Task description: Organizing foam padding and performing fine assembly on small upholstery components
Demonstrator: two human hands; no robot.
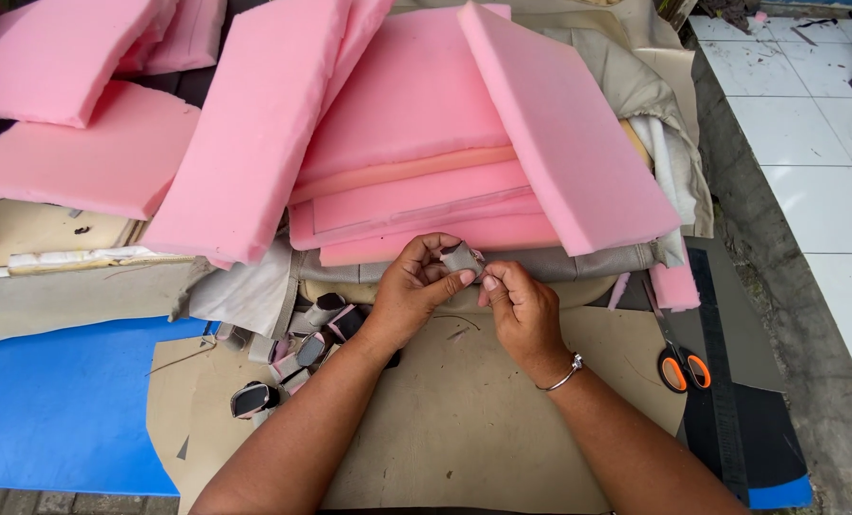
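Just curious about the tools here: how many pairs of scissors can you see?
1. The scissors, with orange handles, lie right of the person's right hand, beside the black ruler. Others may be hidden under the foam.

Plain pink foam slabs (416, 124) fill twelve o'clock, a flat tan leather sheet (464, 410) six, a bright blue mat (63, 401) eight, and orange-handled scissors (683, 370) three.
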